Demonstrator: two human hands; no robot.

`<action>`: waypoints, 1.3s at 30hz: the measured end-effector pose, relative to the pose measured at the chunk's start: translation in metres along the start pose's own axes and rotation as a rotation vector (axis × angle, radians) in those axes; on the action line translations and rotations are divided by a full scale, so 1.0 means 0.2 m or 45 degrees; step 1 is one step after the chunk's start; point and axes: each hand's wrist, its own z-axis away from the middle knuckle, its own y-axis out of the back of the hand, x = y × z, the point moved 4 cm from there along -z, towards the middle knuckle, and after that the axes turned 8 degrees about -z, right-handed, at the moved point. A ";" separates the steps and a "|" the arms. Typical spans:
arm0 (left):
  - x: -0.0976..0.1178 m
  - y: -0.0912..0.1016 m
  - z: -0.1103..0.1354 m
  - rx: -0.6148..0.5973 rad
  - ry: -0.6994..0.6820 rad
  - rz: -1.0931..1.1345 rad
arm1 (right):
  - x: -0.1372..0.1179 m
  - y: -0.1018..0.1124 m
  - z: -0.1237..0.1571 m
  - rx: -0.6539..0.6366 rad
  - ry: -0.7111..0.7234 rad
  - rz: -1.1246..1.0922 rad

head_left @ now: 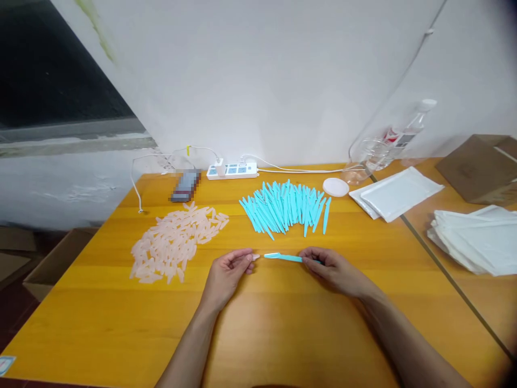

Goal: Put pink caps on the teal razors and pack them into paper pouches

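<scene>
My left hand (233, 269) pinches a small pale pink cap (256, 257) between thumb and fingertips. Facing it is a turquoise eyebrow razor (290, 258), its handle gripped by my right hand (329, 269) and its bare blade end pointing left. A small gap separates the blade tip from the cap. Left of my hands lies a heap of loose translucent pink caps (169, 242). Beyond my hands, a fan-shaped pile of turquoise razors (285, 207) rests on the wooden table (258, 328), handles and ends roughly aligned.
Along the wall stand a white power strip (232, 171) with cables, a blurred phone (186, 186), and a clear plastic bottle (407, 132). To the right are a round white lid (335, 187), white packets (398, 194), a stack of white bags (476, 240) and a cardboard box (476, 167).
</scene>
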 end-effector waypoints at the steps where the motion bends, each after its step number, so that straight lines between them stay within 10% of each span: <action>1: 0.00 -0.01 0.01 0.019 0.006 0.006 | 0.00 0.00 -0.01 0.008 0.022 0.024; 14: -0.03 -0.14 0.02 -0.079 -0.050 -0.139 | -0.04 -0.03 0.01 -0.015 0.079 0.210; 22: 0.05 -0.27 0.09 -0.160 -0.986 -1.089 | -0.08 -0.07 0.04 0.242 0.342 0.737; 31: 0.05 -0.26 0.08 -0.164 -1.047 -1.215 | -0.21 0.08 -0.06 0.559 0.148 1.118; 35: 0.09 -0.17 0.06 -0.113 -0.978 -1.159 | -0.35 0.15 -0.32 0.862 0.083 1.157; 39: 0.15 0.11 -0.05 0.256 -0.879 -1.302 | -0.37 0.18 -0.53 0.873 -0.061 1.146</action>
